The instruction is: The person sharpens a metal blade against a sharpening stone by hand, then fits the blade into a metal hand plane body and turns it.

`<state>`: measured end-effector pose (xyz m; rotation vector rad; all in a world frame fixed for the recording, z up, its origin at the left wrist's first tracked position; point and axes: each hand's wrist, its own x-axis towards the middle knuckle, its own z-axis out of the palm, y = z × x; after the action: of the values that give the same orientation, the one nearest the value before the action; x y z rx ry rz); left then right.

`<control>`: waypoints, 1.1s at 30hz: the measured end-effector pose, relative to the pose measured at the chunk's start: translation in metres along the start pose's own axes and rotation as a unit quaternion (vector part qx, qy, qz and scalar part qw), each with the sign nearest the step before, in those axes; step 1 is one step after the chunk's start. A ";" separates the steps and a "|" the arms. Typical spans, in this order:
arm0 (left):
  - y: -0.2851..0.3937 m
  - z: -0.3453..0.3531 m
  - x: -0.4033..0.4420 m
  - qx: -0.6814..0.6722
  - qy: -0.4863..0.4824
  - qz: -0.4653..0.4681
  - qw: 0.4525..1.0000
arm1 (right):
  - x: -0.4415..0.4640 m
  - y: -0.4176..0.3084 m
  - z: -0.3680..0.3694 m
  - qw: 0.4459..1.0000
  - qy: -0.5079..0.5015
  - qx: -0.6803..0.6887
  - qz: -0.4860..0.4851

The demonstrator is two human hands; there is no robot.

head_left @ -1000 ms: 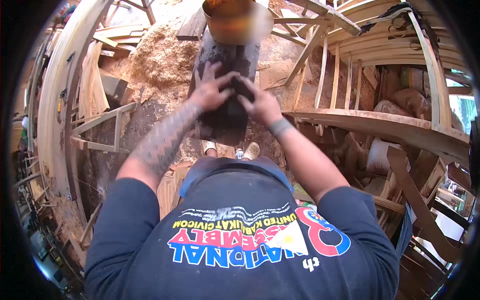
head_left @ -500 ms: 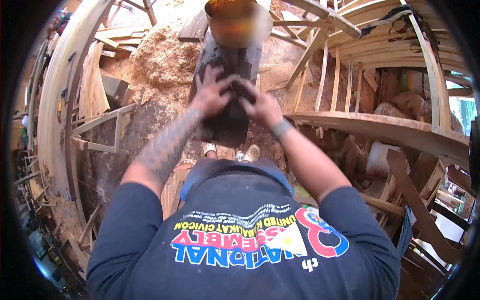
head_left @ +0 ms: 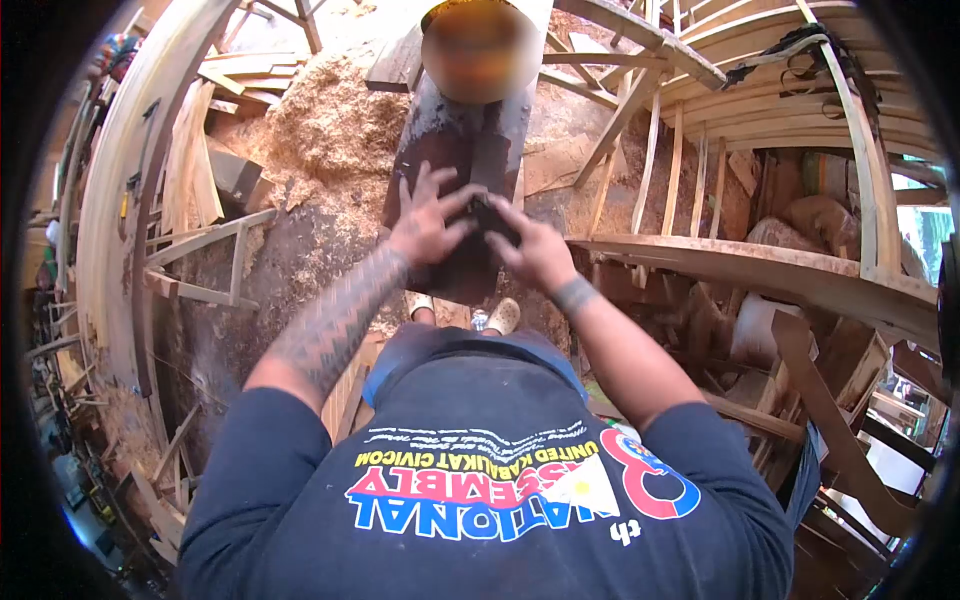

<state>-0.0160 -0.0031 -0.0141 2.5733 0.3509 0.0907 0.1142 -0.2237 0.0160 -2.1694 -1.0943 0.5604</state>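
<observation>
A long dark board (head_left: 430,145) stretches out in front of my body. My left hand (head_left: 425,225) and my right hand (head_left: 535,245) are over its near half, facing each other. Between their thumbs and index fingers is a small dark piece (head_left: 482,212), its kind hard to make out against the board. The other fingers of my left hand are spread. At the board's far end sits a round container (head_left: 478,50) with a yellow-orange inside, partly blurred.
A slatted wooden frame (head_left: 700,170) with a thick curved plank (head_left: 740,258) stands to the right. Tall timber (head_left: 110,230) rises on the left beside a small wooden frame (head_left: 205,260). Wood shavings (head_left: 330,130) are heaped beyond. Shoes (head_left: 504,316) show below the board.
Both hands have shifted slightly towards my body in view, still close together around the dark piece. The board and container also appear a little lower and further right.
</observation>
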 end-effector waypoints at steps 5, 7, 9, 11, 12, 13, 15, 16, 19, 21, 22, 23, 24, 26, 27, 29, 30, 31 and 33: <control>-0.024 -0.002 0.025 -0.009 0.069 0.014 0.997 | 0.044 -0.003 0.007 1.000 0.030 -0.005 -0.003; -0.017 -0.007 0.028 0.012 0.054 -0.006 0.998 | 0.042 -0.008 0.002 0.999 0.033 0.009 -0.006; -0.007 -0.001 0.004 -0.009 0.033 0.007 0.999 | 0.013 -0.002 0.005 0.998 0.042 0.028 -0.037; 0.014 -0.002 -0.016 -0.022 -0.013 -0.018 1.000 | -0.015 0.001 0.004 0.999 0.004 0.030 -0.017; 0.012 0.002 -0.020 -0.039 -0.004 -0.014 0.999 | -0.002 0.000 0.005 0.999 0.014 0.014 -0.027; 0.002 -0.002 -0.008 -0.013 0.011 -0.014 1.000 | 0.016 -0.001 0.007 0.999 0.023 0.001 -0.031; -0.024 -0.014 0.026 0.014 0.054 0.004 0.998 | 0.049 -0.016 -0.001 1.000 0.016 -0.012 -0.004; -0.025 -0.015 0.031 0.017 0.049 -0.003 0.999 | 0.041 -0.012 0.001 1.000 0.018 0.003 -0.003; -0.004 0.003 -0.005 -0.012 0.031 -0.005 0.999 | 0.007 -0.001 0.002 0.999 0.005 0.034 -0.011; 0.010 0.000 -0.014 -0.004 -0.004 -0.015 1.000 | -0.002 0.010 0.008 0.998 0.013 0.032 -0.047; 0.005 0.002 -0.016 -0.009 -0.001 -0.011 1.000 | 0.000 0.005 0.010 0.997 0.019 0.042 -0.058; -0.008 0.000 -0.004 -0.012 0.031 -0.008 0.999 | 0.017 0.004 0.014 0.997 0.030 0.038 -0.054; -0.026 -0.004 0.020 -0.016 0.065 -0.004 0.998 | 0.046 -0.002 0.013 0.997 0.042 0.032 -0.051; -0.030 -0.007 0.034 0.003 0.052 -0.026 0.998 | 0.057 -0.015 0.002 1.000 0.015 0.015 0.006; -0.032 0.005 0.026 0.017 0.064 -0.011 0.998 | 0.046 -0.013 0.003 0.999 0.019 0.028 0.001; -0.011 0.002 -0.001 -0.014 0.024 -0.023 0.999 | 0.017 0.007 0.012 0.999 0.010 0.033 -0.005; 0.002 0.005 -0.016 -0.017 -0.005 -0.028 0.999 | -0.001 0.005 0.008 0.999 0.002 0.039 -0.022; 0.004 0.002 -0.012 -0.014 -0.005 -0.027 1.000 | 0.004 0.007 0.008 0.999 0.010 0.036 -0.036; -0.009 -0.003 -0.003 -0.002 0.018 -0.030 0.999 | 0.022 0.005 0.016 0.999 0.017 0.035 -0.030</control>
<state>-0.0211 0.0056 -0.0163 2.5566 0.4404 0.1168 0.1194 -0.2028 -0.0003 -2.0711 -1.1012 0.5260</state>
